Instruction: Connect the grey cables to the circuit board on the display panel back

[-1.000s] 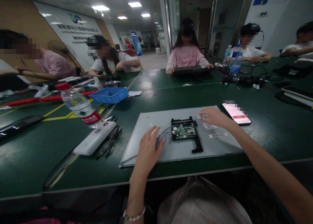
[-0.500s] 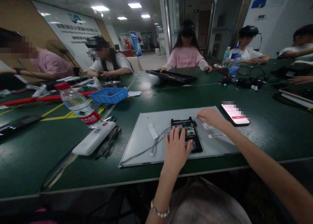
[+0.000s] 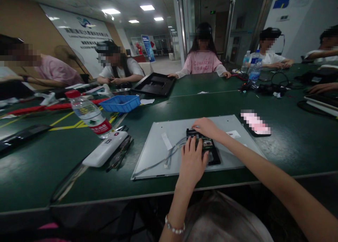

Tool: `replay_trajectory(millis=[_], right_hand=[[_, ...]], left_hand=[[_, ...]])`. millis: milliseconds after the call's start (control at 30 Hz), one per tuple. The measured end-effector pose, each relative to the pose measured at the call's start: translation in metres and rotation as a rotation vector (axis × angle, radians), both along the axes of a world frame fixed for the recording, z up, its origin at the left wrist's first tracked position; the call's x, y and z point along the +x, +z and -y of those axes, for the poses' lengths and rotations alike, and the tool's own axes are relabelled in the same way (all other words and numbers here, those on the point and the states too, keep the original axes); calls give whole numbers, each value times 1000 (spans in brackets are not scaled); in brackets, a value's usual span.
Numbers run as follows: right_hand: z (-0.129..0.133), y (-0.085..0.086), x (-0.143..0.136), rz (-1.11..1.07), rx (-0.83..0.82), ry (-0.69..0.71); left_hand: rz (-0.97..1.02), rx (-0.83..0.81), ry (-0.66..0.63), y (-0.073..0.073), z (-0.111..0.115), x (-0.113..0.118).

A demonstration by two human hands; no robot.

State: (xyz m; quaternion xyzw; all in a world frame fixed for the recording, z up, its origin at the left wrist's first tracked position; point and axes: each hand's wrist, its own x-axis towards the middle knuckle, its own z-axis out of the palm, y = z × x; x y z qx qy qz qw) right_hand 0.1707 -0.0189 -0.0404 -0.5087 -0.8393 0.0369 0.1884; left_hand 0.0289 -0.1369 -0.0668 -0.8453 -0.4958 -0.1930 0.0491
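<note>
A grey flat panel [image 3: 155, 140] lies on the green table with a black bracket [image 3: 216, 156] on it, which holds a small circuit board [image 3: 207, 143]. My left hand [image 3: 192, 159] rests with spread fingers on the bracket's left side, beside the grey cables [image 3: 158, 162]. Over the bracket's top edge is my right hand [image 3: 207, 127], its fingers pinched together; what they hold, if anything, is too small to make out. A white strip [image 3: 166, 141] is on the panel left of the cables.
Left of the panel are a white power bank [image 3: 105, 148], glasses [image 3: 120, 154], a tilted water bottle [image 3: 88, 114] and a blue tray [image 3: 120, 104]. A phone [image 3: 255, 124] lies at the right. Across the table, a person [image 3: 202, 60] touches a black cover [image 3: 154, 84].
My right hand has moved left, from the bracket's right corner to its top edge. My left hand stays on the bracket. The person opposite has shifted the black cover to the left.
</note>
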Motion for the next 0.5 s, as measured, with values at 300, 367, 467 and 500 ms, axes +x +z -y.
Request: replay_trajectory(millis=[300,367,467,500], right_hand=[[1,-13,0,-85,-21,63],[1,-12,0,-76,1,50],[1,-10,-1,-72,58,20],[1,-9,-1,-69,66,16]], left_hand=[[-1,-17,1,2,0,1],[-4,-20,-1,2,0,1],[-2,-13,-1,1,0,1],[1,-8,-2,1,0,1]])
